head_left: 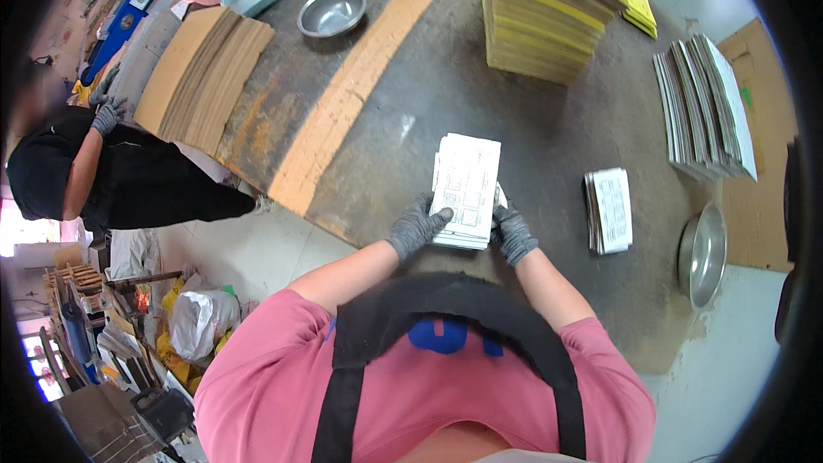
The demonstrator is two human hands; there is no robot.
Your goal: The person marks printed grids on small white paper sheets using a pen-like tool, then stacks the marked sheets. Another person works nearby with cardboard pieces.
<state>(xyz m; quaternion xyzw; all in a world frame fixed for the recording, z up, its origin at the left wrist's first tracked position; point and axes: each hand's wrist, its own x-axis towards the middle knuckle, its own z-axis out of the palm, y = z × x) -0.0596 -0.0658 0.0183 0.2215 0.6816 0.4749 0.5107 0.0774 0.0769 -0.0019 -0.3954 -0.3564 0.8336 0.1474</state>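
Note:
In front of me at the near side of the dark table is a stack of white printed cards, its edges slightly uneven. My left hand, in a grey knitted glove, is closed on its lower left corner, thumb lying on top. The gloved right hand grips the lower right edge, its fingertips partly hidden by the stack. A small pale piece shows beside those fingers; I cannot tell whether it belongs to the stack. To the right stands a smaller bundle of similar white printed cards.
Tall yellow-edged stacks rise at the back, with grey-white board stacks at the right. Metal bowls sit at the back left and right edge. Brown cardboard is piled at the left, near a co-worker in black.

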